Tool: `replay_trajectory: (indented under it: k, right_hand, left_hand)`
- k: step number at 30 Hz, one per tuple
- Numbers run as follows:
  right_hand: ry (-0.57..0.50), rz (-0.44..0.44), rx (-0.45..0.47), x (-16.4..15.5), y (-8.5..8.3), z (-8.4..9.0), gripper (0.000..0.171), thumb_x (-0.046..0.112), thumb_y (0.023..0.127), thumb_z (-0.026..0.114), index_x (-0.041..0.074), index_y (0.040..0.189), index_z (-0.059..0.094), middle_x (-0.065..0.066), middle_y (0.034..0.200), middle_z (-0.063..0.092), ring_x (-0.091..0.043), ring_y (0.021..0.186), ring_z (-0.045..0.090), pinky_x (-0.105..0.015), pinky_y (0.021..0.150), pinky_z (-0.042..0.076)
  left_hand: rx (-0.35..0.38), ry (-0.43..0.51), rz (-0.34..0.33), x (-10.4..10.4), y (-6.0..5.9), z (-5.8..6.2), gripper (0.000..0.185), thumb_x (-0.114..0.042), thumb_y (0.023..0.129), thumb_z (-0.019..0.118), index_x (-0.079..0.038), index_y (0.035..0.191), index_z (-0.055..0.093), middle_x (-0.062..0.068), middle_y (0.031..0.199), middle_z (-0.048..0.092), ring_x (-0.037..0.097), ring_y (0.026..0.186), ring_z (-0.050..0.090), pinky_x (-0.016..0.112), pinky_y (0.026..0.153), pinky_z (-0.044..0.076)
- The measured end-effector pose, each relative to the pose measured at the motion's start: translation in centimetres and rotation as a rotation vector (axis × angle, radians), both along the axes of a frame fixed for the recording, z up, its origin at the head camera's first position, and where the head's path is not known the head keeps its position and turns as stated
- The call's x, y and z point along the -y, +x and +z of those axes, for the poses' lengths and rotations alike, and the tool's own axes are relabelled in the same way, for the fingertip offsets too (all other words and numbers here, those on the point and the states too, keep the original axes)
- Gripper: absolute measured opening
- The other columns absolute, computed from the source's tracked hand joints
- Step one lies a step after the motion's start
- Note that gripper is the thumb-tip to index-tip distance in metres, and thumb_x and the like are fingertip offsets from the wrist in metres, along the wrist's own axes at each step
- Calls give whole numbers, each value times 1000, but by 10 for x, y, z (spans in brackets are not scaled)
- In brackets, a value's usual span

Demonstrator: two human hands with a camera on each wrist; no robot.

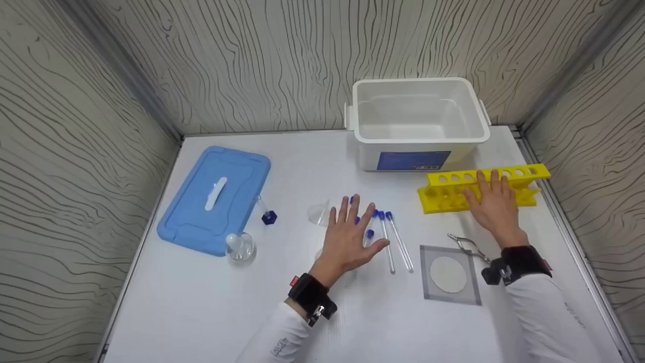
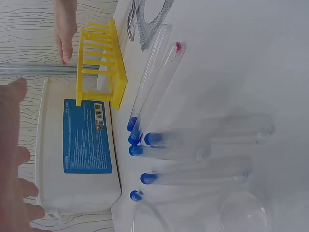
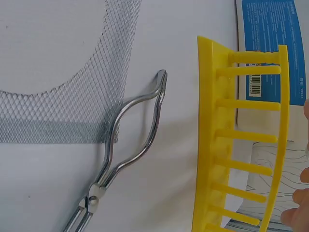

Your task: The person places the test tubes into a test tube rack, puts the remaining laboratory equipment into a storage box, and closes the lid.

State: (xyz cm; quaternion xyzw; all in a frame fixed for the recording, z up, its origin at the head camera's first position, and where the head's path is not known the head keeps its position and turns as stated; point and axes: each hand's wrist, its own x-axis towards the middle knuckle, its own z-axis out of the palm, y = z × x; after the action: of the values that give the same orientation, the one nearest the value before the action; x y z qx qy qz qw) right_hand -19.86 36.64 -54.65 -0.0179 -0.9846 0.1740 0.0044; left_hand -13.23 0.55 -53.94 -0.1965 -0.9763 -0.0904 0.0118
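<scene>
The left hand [image 1: 349, 239] lay flat, fingers straight, over the clear blue-capped test tubes [image 1: 394, 241] on the table, their long axes pointing away toward the yellow plastic rack [image 1: 448, 194], which the right hand [image 1: 494, 206] pressed open-fingered.

Clear glass test tubes [image 2: 193, 152] with glossy blue plastic caps lie on a matt white desk [image 1: 201, 302]. The yellow rack [image 1: 484, 189] is smooth moulded plastic; beside it, tongs [image 3: 125, 145] of polished, shiny metal and a grey wire-mesh gauze [image 3: 72, 72], rough and woven. The white tub [image 1: 418, 116] and blue lid [image 1: 211, 196] are smooth plastic with a dull sheen.
</scene>
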Motion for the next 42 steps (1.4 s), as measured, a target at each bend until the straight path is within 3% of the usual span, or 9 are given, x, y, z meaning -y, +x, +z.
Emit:
replay_trajectory:
  k: [6,12,20,32,42]
  right_hand:
    - [14,14,62,-11,-12,0,74,52,105,24,1,157,15,-37,160,1,-59,146,0,-72,118,5]
    - [34,43,95,-23,-16,-6,63,38,108,24,-2,156,18,-39,158,5,-60,146,2,-72,117,6]
    - [84,60,64,-13,-16,-14,56,26,107,36,-2,154,23,-38,158,14,-59,145,9,-73,116,12]
    - [106,56,40,17,-19,-12,55,23,106,38,-2,154,26,-36,158,18,-58,145,13,-73,116,14]
    - [22,73,48,50,-23,-13,55,23,106,39,0,154,28,-36,159,14,-54,148,13,-68,119,17]
  left_hand:
    - [26,-9,-23,-13,0,2,86,-82,88,24,-33,159,20,7,169,13,31,156,14,55,124,23]
    - [37,10,-52,-26,3,-4,85,-82,88,24,-34,158,23,7,168,18,31,155,20,54,123,25]
    - [51,40,-49,-28,3,-7,83,-81,88,28,-34,157,26,7,167,21,30,155,21,55,122,27]
    - [66,53,-11,-20,-12,3,85,-80,89,25,-31,159,22,8,168,17,32,155,19,56,122,26]
    - [99,136,68,2,-30,18,85,-78,89,31,-30,159,22,9,168,16,35,155,18,59,122,24]
